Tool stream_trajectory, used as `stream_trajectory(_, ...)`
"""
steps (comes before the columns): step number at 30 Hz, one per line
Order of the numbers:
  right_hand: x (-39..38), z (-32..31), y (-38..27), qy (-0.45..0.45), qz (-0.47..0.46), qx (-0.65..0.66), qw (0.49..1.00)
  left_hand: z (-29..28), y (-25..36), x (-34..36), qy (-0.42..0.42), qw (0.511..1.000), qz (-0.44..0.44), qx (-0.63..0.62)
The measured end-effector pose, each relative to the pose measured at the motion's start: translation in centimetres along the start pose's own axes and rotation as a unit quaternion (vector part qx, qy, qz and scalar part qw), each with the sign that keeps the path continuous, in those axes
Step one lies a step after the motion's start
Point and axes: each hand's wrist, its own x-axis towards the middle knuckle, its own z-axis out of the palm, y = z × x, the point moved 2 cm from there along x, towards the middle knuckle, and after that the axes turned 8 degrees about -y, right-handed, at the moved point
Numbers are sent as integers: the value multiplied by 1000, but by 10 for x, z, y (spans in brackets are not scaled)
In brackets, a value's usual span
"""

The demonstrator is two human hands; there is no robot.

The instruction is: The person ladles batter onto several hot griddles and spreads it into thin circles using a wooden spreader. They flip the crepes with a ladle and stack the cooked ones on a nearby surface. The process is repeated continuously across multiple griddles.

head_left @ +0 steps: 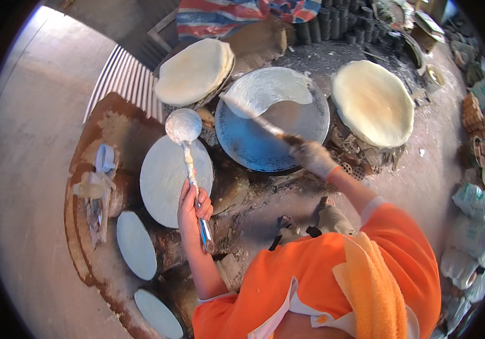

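Observation:
My left hand [193,202] is closed around the handle of a metal ladle [183,125], its bowl upward and coated with pale batter. In my right hand [313,159], which wears a light work glove, is the dark end of a long batter-coated spreader [259,120]. The spreader reaches leftward over a round dark griddle [254,144], its far end at the edge of the batter. A layer of wet white batter [273,85] covers the far part of the griddle, leaving the near part bare. Beneath the ladle lies a large pale round disc [169,186].
Stacks of pale flatbreads sit beyond the griddle, one at the left [194,73] and one at the right [372,104]. Smaller pale discs [136,246] lie at the left near a white cup [105,158]. Dark cylinders [333,22] stand at the back; bags [474,231] line the right.

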Motion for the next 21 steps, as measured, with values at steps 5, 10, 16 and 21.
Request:
stream_trajectory(5,31,-57,-12,11,76,-21,997,1,2,-5,31,999,-10,1)
stream_trajectory(10,39,10,36,-96,-72,-209,970,15,-13,23,81,994,-36,60)
stream_trajectory(16,51,-38,11,-14,-67,-33,997,-5,-19,134,28,963,-8,269)
stream_trajectory(21,22,7,80,-35,-195,-37,979,-35,-98,173,81,859,143,485)
